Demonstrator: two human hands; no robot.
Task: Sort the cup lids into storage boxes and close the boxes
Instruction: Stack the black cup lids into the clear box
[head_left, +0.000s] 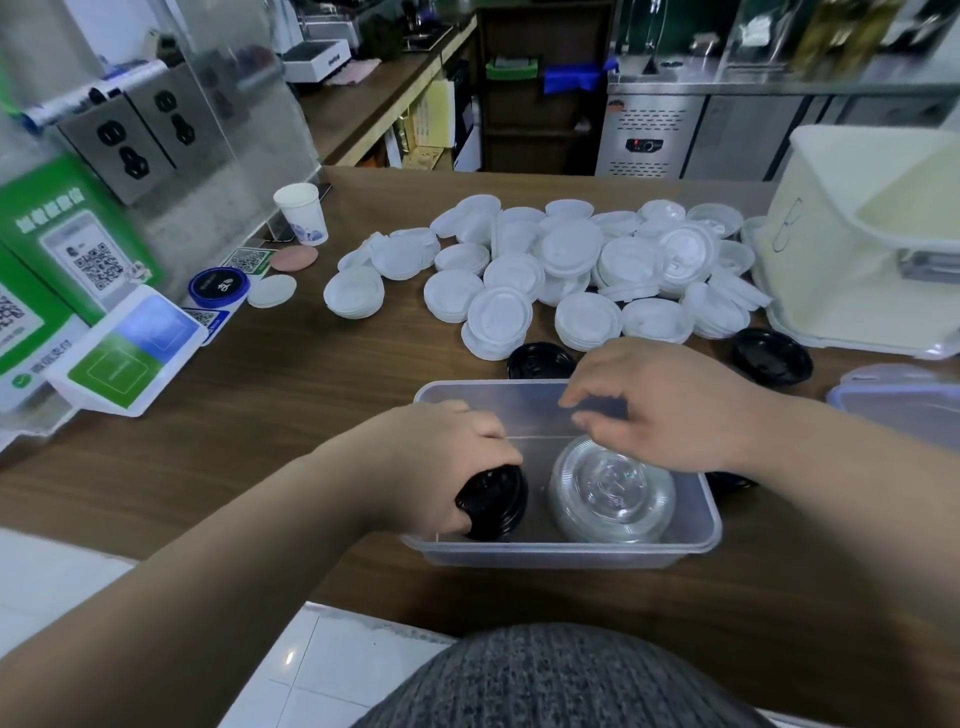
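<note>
A clear plastic storage box sits on the wooden counter in front of me. My left hand is shut on a stack of black lids, holding it inside the box's left side. A stack of clear lids lies in the right side. My right hand hovers over that stack with fingers spread and nothing in it. Beyond the box lies a large pile of white lids. Loose black lids rest behind the box.
A big cream storage box stands at the right with its lid raised. A clear box lid lies at the right edge. A paper cup, payment signs and a card stand occupy the left.
</note>
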